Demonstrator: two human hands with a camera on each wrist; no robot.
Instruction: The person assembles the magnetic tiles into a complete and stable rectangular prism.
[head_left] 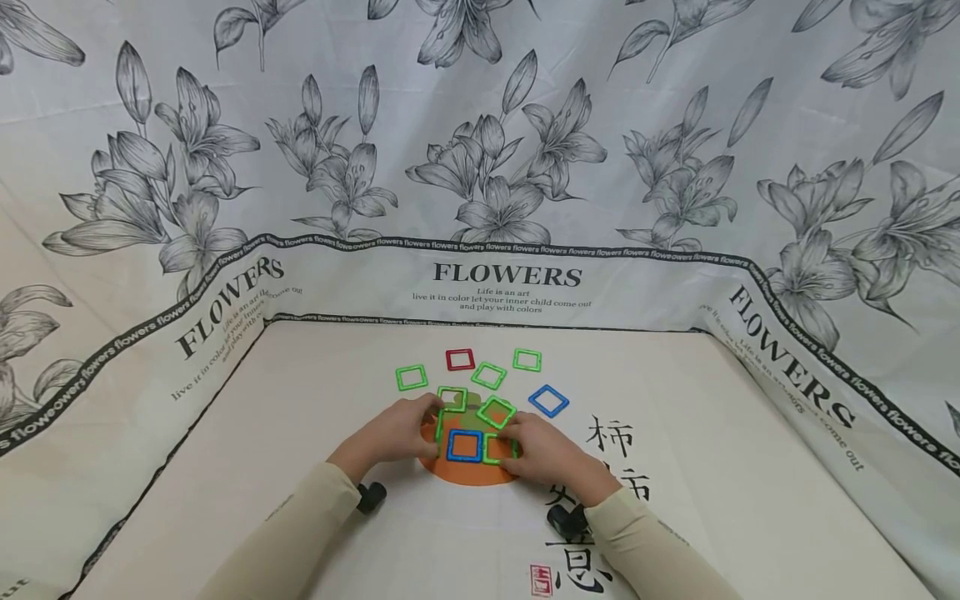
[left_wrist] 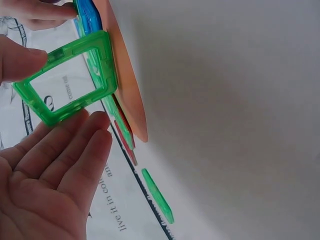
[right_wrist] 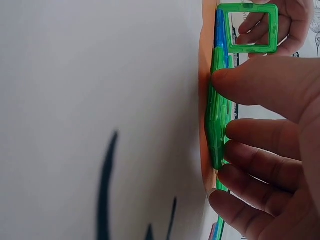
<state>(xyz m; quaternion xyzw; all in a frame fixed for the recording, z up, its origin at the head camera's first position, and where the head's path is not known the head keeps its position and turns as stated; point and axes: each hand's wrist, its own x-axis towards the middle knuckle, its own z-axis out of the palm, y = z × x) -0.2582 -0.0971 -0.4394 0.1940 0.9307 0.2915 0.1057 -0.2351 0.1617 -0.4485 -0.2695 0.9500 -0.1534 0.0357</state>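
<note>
My left hand [head_left: 407, 427] pinches a green square magnetic tile frame [left_wrist: 107, 65] between thumb and fingers, standing it upright at the left of a blue magnetic tile [head_left: 465, 446]. The blue tile lies flat on the printed orange persimmon. At its right is another green magnetic tile [head_left: 495, 450], where my right hand [head_left: 546, 450] has its thumb and fingertips. The right wrist view shows this green tile [right_wrist: 216, 112] nearly edge-on, with the thumb touching it and the fingers curled close by. Two more green tiles, one a tilted square [head_left: 497, 412], lie just beyond the hands.
Farther back lie a red tile [head_left: 460, 359], a blue tile [head_left: 549, 401] and several green tiles, including one at the left [head_left: 412, 377]. The pale cloth [head_left: 315, 375] carries black lettering at the right. A flower-printed curtain [head_left: 495, 167] surrounds the table on three sides.
</note>
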